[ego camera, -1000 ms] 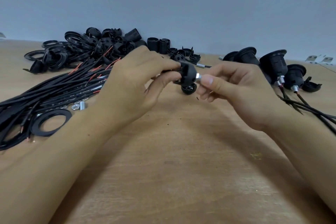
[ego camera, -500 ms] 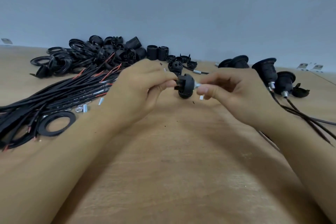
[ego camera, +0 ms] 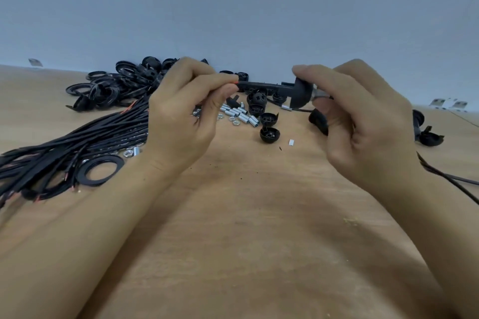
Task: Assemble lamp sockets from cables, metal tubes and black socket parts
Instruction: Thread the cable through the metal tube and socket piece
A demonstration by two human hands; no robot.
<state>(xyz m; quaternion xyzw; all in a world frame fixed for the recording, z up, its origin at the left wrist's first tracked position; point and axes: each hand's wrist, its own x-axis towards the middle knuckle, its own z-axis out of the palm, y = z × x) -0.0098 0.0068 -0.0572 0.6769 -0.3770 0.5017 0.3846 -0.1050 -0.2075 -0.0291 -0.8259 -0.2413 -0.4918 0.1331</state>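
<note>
A wooden table [ego camera: 259, 228] is seen in front of a pale blue wall [ego camera: 233, 8], with a bundle of black cables [ego camera: 77, 137] at the left, black socket parts [ego camera: 116, 85] piled behind it, and small metal tubes [ego camera: 239, 112] lying in the middle. Above the table, the end of one black cable [ego camera: 259, 84] is pinched between thumb and fingers of the left hand [ego camera: 181, 116]. The cable is passed through a black socket cap [ego camera: 300, 96], which is gripped together with its metal tube [ego camera: 317, 94] by the curled fingers of the right hand [ego camera: 363, 122].
</note>
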